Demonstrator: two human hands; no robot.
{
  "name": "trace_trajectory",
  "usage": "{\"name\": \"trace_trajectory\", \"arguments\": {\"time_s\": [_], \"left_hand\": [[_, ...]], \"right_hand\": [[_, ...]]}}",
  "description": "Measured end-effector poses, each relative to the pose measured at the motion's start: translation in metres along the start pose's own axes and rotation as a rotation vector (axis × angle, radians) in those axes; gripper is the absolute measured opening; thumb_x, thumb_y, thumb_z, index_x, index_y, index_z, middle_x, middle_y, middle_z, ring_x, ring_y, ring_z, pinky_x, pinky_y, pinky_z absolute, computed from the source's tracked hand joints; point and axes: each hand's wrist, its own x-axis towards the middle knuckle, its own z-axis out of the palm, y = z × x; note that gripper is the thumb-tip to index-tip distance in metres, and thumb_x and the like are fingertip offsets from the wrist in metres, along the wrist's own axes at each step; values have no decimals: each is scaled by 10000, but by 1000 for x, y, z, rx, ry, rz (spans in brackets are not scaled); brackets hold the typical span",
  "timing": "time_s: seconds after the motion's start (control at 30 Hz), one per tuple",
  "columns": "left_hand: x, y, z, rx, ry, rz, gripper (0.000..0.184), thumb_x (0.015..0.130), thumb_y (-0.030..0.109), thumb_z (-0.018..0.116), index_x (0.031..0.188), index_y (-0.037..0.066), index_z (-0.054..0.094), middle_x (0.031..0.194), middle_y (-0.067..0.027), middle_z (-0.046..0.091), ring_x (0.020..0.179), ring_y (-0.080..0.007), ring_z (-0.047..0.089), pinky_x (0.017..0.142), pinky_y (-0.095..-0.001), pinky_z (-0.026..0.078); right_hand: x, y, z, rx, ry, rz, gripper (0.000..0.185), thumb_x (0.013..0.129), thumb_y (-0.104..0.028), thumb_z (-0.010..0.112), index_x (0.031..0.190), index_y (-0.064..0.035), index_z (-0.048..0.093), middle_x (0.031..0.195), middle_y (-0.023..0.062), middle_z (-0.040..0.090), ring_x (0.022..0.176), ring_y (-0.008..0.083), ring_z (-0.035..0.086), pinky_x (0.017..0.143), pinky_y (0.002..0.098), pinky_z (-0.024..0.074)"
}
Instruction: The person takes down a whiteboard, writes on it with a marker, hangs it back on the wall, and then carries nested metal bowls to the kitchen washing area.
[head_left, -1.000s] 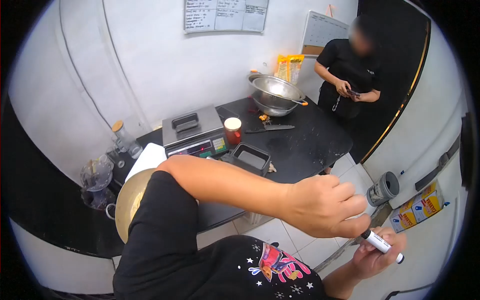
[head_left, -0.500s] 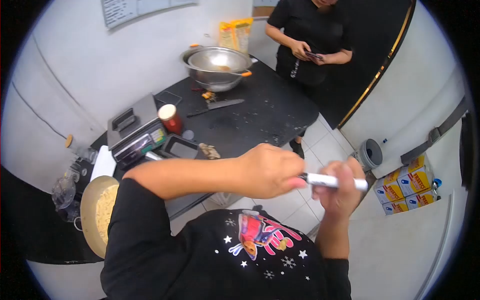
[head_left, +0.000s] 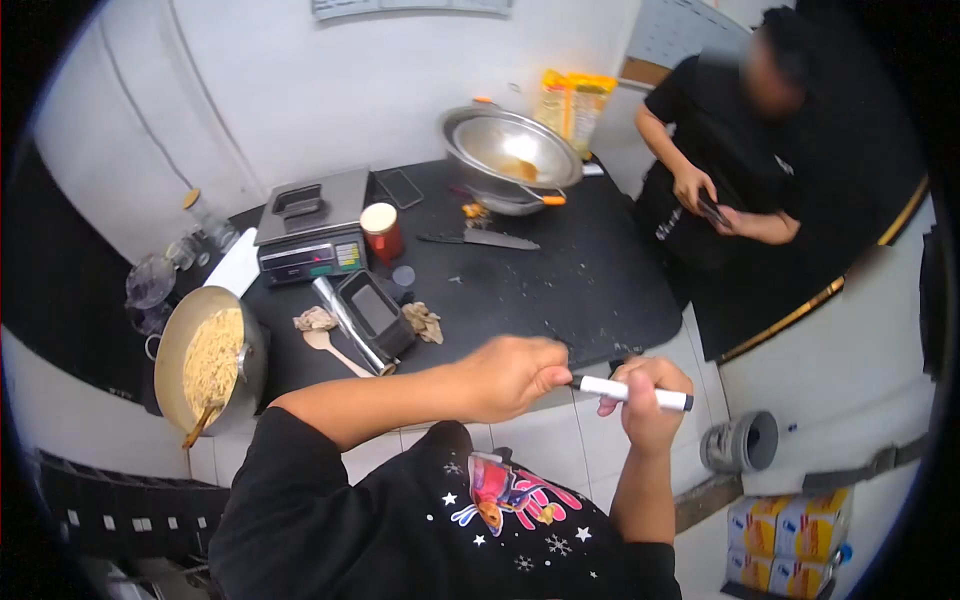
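Note:
A white marker (head_left: 635,392) with dark ends lies in my right hand (head_left: 655,405), whose thumb and fingers are closed around its barrel. At its left end, my left hand (head_left: 513,378) has its fingers closed around the dark tip or cap; which of the two is hidden by the fingers. Both hands are in front of the black table's near edge. Left of them on the table are a black tray (head_left: 374,307), a roll of foil or film (head_left: 350,325), crumpled brown paper (head_left: 424,323) and a wooden spoon (head_left: 335,350).
A pot (head_left: 172,330) of pale food stands at the left, near a scale (head_left: 312,255) and red jar (head_left: 381,240). Farther back are a knife (head_left: 497,239) and metal bowls (head_left: 470,165). A person (head_left: 715,150) with a phone stands beyond the table, above a grey bucket (head_left: 722,447).
The view has shifted, showing more of the table and pot. Both hands have moved left in view with the marker, which now lies nearly level. The person still holds the phone.

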Motion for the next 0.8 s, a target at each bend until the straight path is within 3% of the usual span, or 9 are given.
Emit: {"name": "trace_trajectory", "arguments": {"time_s": [0.03, 0.17, 0.27, 0.4, 0.5, 0.6, 0.67, 0.7, 0.8], "left_hand": [[6, -4, -7, 547, 232, 287, 329, 822, 362, 505, 690, 69, 432, 598, -31, 375, 509, -157, 430, 441, -259, 351], [10, -14, -36, 893, 164, 244, 266, 744, 286, 570, 741, 44, 461, 661, -81, 425, 576, -220, 499, 486, -323, 411], [10, -34, -67, 779, 101, 191, 297, 790, 343, 525, 737, 60, 452, 650, -91, 457, 572, -259, 519, 488, -356, 424], [10, -43, -96, 102, -42, 33, 346, 890, 333, 402, 735, 27, 448, 634, -183, 467, 589, -371, 500, 524, -413, 395], [13, -51, -104, -386, -256, -125, 406, 919, 378, 331, 707, 44, 419, 542, -58, 391, 490, -200, 402, 467, -308, 344], [14, -58, -109, -996, -455, -482, 440, 925, 420, 287, 631, 95, 322, 532, 42, 299, 444, -66, 285, 399, -231, 282], [9, -71, -124, -1009, -545, -527, 440, 925, 427, 281, 627, 103, 295, 532, 38, 284, 438, -65, 266, 389, -233, 283], [10, -89, -133, -1017, -550, -414, 449, 923, 432, 278, 642, 88, 347, 526, 16, 338, 427, -79, 348, 400, -239, 338], [38, -131, -223, -476, 28, -386, 451, 909, 439, 308, 725, 66, 479, 569, -34, 517, 521, -132, 529, 484, -260, 433]], "right_hand": [[7, 12, 4, 96, 125, 132, 213, 803, -78, 511, 607, -17, 454, 552, 91, 525, 409, 148, 516, 376, 250, 440], [41, 50, 25, 360, 169, 288, 227, 852, -113, 460, 645, -23, 437, 573, 96, 523, 429, 143, 522, 372, 250, 451], [65, 59, 37, 179, 61, 217, 227, 848, -110, 470, 643, -21, 430, 578, 102, 530, 435, 140, 523, 382, 257, 455], [115, 51, 41, -139, -363, -292, 240, 782, -118, 525, 586, -11, 437, 499, 103, 505, 393, 154, 508, 363, 253, 411], [143, 37, 45, -25, -557, -346, 139, 605, -12, 617, 517, 1, 510, 496, 82, 519, 420, 213, 540, 419, 287, 467], [163, 31, 42, -41, -390, -620, 233, 672, -122, 572, 516, -48, 416, 434, 47, 451, 309, 143, 416, 312, 248, 385], [181, 19, 0, 150, -260, -684, 186, 687, -128, 553, 565, -47, 438, 424, 24, 444, 282, 122, 390, 289, 221, 357], [201, 15, -29, 151, -537, -788, 169, 754, -169, 521, 687, -16, 495, 432, 24, 450, 297, 128, 409, 295, 216, 362], [226, 3, -48, -91, -814, -682, 443, 786, -329, 598, 929, 83, 519, 780, 259, 521, 609, 292, 545, 462, 383, 468]]}}
